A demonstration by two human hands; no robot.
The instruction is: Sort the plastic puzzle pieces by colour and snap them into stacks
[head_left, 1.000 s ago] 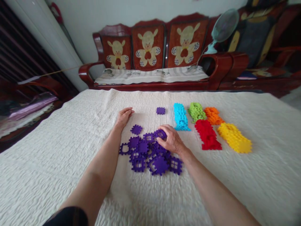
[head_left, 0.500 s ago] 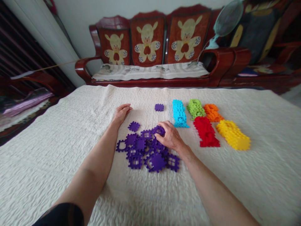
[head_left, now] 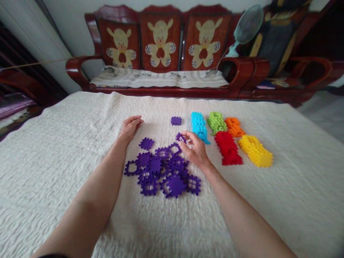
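Between finger and thumb, my right hand [head_left: 195, 147] grips a small purple window piece [head_left: 180, 137] just above the far edge of a loose purple pile [head_left: 154, 165]. My left hand [head_left: 130, 127] rests on the cloth to the left, its fingers curled together; whatever may be inside is hidden. One solid purple square [head_left: 176, 120] lies alone farther back, and another purple piece [head_left: 146, 143] sits between the pile and my left hand. The pile mixes solid, framed and window-shaped pieces, overlapping one another.
Right of the purple pieces stand cyan [head_left: 199, 127], green [head_left: 217, 123], orange [head_left: 234, 127], red [head_left: 228, 148] and yellow [head_left: 256, 150] stacks on the quilted cloth [head_left: 172, 225]. Behind the table are a wooden sofa [head_left: 161, 94] and a fan [head_left: 248, 24].
My right hand has lifted the window piece off the pile's far side, uncovering a purple frame. The view has shifted slightly; my left hand keeps its pose.
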